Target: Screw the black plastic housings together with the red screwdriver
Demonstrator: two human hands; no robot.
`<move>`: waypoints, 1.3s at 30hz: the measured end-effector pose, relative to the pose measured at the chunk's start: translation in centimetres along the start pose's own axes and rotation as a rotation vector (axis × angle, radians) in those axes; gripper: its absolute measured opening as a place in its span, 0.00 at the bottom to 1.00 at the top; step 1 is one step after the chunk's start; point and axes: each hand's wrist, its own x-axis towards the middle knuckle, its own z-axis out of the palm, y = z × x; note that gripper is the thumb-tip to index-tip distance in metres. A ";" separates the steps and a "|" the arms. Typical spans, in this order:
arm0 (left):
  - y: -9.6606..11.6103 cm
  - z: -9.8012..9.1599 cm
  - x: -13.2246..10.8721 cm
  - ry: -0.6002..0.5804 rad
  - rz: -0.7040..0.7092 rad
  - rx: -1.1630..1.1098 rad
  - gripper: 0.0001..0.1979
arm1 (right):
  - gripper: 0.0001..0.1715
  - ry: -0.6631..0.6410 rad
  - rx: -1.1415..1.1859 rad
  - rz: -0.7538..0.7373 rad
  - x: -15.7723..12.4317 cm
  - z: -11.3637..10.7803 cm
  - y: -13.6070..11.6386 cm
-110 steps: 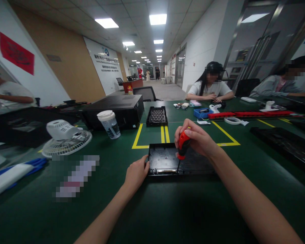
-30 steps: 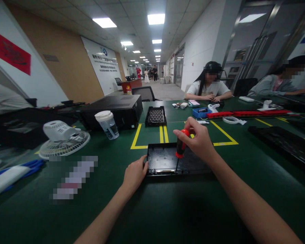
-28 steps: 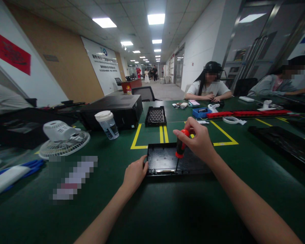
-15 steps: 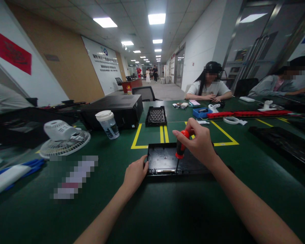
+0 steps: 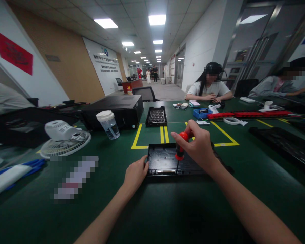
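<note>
A shallow black casing [image 5: 157, 162] with raised edges lies flat on the green table in front of me. My left hand [image 5: 136, 173] grips its left edge, the fingers partly hidden behind the rim. In my right hand [image 5: 199, 144] is a screwdriver [image 5: 179, 152] with a red and black handle, held nearly upright. Its shaft points down to the near side of the casing, close to a light strip there; the contact at the tip is too small to make out. My right forearm covers part of the casing's right side.
Beyond the casing are yellow tape lines [image 5: 142, 147] and a black tray [image 5: 156, 117] of round pieces. To the left stand a lidded cup [image 5: 109, 125], a white fan [image 5: 64, 139] and a large black box [image 5: 112, 108]. A blue bin [image 5: 202, 112] is farther right; co-workers sit beyond.
My right hand has shifted and turned very slightly around the screwdriver handle. The casing and my left hand stay in place.
</note>
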 end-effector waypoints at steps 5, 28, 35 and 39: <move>0.1 -0.1 0.0 -0.009 0.003 -0.013 0.20 | 0.20 0.007 -0.001 -0.002 -0.2 0.1 -0.1; -0.2 0.4 0.1 0.023 0.019 0.024 0.19 | 0.14 0.013 -0.005 -0.106 -0.3 0.9 0.4; -0.1 0.3 0.1 0.013 0.002 0.029 0.20 | 0.17 0.028 0.077 -0.155 -0.7 1.4 1.0; 0.0 0.1 0.0 0.002 0.000 0.010 0.20 | 0.16 0.020 0.123 -0.142 -0.7 1.5 1.2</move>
